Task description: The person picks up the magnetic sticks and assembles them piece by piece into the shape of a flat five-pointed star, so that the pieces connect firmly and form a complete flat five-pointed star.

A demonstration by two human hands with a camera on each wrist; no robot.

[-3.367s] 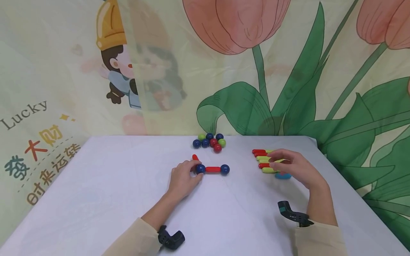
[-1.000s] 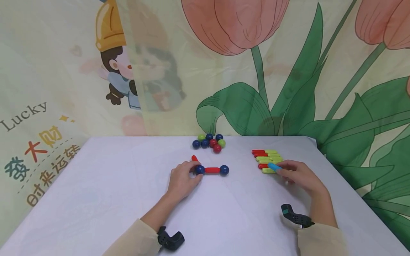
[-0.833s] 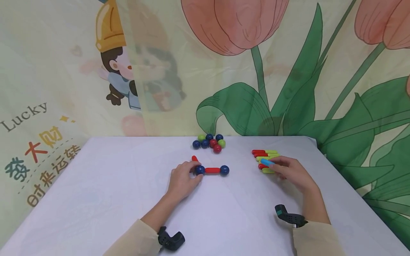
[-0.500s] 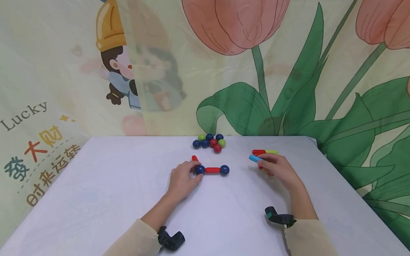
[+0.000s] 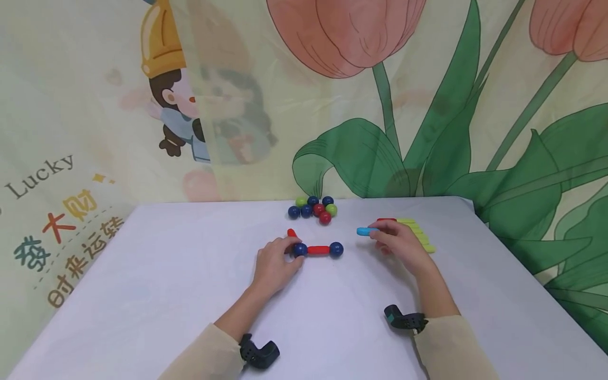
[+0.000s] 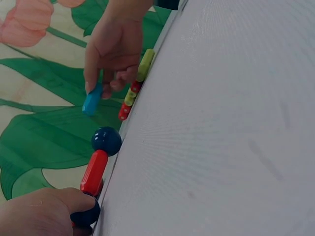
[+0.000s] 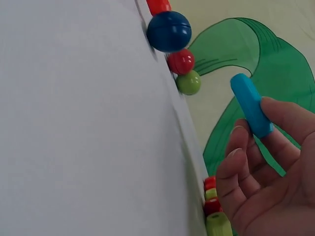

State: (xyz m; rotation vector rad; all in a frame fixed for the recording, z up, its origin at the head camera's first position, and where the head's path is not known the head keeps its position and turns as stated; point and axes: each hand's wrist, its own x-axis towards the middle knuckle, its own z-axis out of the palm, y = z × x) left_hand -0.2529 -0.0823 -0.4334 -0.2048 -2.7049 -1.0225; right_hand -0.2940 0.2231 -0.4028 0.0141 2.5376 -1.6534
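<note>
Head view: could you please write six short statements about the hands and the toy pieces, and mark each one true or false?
1. The right hand holds a blue stick. True.
2. The left hand grips a blue ball. True.
3. The blue stick touches a ball. False: it is apart from every ball.
4. The next piece to the right of the gripped ball is a green stick. False: it is a red stick.
5. The loose balls lie near the far edge of the table. True.
6. All the loose balls are red. False: blue and green ones lie there too.
</note>
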